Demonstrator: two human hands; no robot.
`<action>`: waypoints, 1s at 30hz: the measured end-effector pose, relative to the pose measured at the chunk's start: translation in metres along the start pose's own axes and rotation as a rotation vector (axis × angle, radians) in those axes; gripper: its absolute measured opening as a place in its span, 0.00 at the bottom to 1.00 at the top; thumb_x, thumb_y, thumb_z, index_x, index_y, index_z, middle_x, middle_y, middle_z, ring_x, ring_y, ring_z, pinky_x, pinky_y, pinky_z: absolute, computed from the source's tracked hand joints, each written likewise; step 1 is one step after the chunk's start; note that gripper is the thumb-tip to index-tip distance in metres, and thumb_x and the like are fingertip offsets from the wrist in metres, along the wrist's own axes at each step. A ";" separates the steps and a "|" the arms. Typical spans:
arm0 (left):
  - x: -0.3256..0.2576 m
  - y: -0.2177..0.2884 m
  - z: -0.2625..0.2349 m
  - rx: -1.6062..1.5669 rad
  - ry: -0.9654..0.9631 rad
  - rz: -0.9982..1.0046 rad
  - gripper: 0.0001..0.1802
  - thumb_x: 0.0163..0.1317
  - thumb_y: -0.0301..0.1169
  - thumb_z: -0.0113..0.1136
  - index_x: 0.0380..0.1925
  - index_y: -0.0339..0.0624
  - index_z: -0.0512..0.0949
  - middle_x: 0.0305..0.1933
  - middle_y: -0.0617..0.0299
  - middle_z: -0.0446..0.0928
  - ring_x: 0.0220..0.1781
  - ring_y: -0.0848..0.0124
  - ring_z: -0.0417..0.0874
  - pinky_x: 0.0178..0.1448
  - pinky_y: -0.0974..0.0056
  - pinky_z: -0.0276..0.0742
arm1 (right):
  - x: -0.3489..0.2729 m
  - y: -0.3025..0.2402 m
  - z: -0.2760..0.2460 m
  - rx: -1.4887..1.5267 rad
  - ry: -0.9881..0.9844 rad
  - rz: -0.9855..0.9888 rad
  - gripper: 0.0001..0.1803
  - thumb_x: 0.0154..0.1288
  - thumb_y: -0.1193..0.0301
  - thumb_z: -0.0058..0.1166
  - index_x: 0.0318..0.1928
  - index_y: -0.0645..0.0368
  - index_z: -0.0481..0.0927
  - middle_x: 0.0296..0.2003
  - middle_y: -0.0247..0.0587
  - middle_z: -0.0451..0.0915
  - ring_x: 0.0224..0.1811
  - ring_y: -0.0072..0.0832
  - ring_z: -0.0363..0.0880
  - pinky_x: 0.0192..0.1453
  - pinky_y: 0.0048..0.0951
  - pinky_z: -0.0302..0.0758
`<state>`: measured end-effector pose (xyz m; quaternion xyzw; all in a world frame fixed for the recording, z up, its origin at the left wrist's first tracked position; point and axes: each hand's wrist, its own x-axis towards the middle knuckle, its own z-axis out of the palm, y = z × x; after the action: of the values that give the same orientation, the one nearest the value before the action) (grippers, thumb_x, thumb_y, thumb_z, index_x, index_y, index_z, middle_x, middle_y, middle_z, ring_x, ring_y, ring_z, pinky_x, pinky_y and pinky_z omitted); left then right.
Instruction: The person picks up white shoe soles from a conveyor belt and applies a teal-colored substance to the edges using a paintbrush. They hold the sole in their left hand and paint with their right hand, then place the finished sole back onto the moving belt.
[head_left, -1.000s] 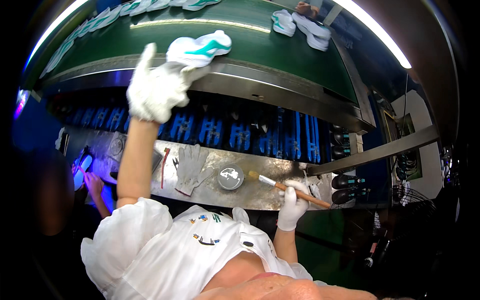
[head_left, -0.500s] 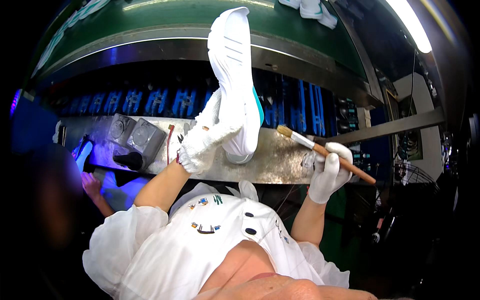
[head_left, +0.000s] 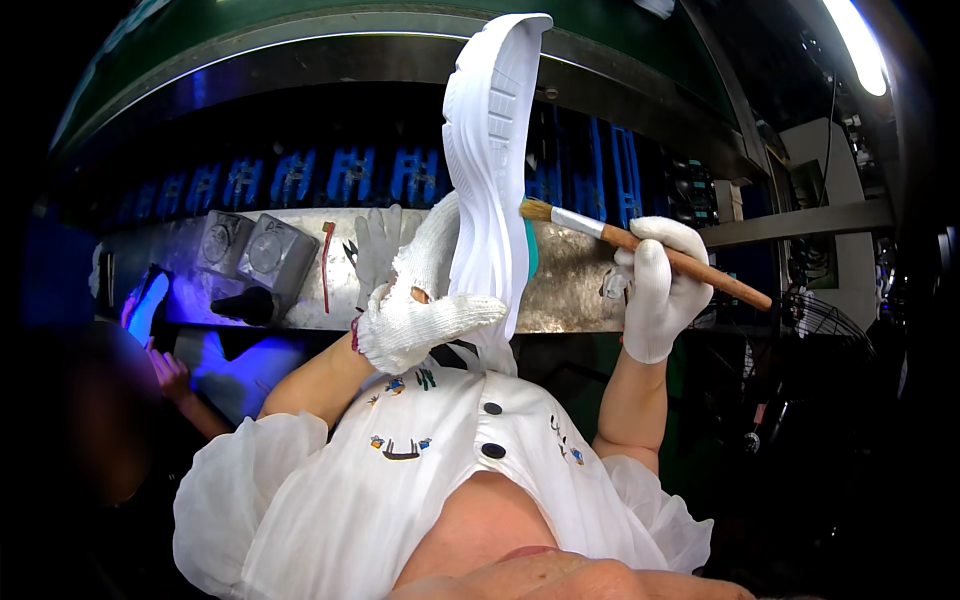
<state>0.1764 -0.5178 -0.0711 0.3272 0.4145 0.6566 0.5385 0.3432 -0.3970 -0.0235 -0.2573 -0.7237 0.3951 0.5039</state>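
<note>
My left hand (head_left: 420, 305), in a white knit glove with a small hole, grips a white shoe sole (head_left: 488, 190) by its middle and lower part. The sole stands nearly upright in front of me, its ribbed side wall toward me, with a teal patch along its right edge. In my right hand (head_left: 665, 285), also gloved in white, is a paintbrush (head_left: 650, 253) with a wooden handle and a pale metal ferrule. Its bristles point left and appear to be at the sole's right edge; I cannot tell whether they touch.
On the metal bench (head_left: 570, 290) lie a red toothbrush (head_left: 327, 265), grey gloves (head_left: 378, 250) and grey blocks (head_left: 275, 257). Behind it runs a row of blue racks (head_left: 290, 180), then a green conveyor (head_left: 300, 18). A co-worker's hand (head_left: 170, 372) is at the left beside a blue-lit shoe part (head_left: 148, 308).
The sole has turned to show more of its side wall and has shifted slightly right. My right hand has raised the brush, bringing its bristles left to the sole's edge.
</note>
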 end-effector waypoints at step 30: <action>0.009 0.000 -0.030 -0.631 0.121 0.048 0.41 0.53 0.41 0.63 0.64 0.41 0.55 0.59 0.58 0.66 0.60 0.66 0.69 0.64 0.59 0.65 | 0.003 -0.011 -0.008 -0.050 -0.141 -0.355 0.06 0.52 0.77 0.55 0.31 0.67 0.76 0.17 0.38 0.72 0.16 0.21 0.67 0.20 0.19 0.62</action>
<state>0.1486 -0.5148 -0.0842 0.1141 0.2138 0.7835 0.5722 0.3494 -0.3978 -0.0114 -0.1097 -0.8007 0.2990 0.5073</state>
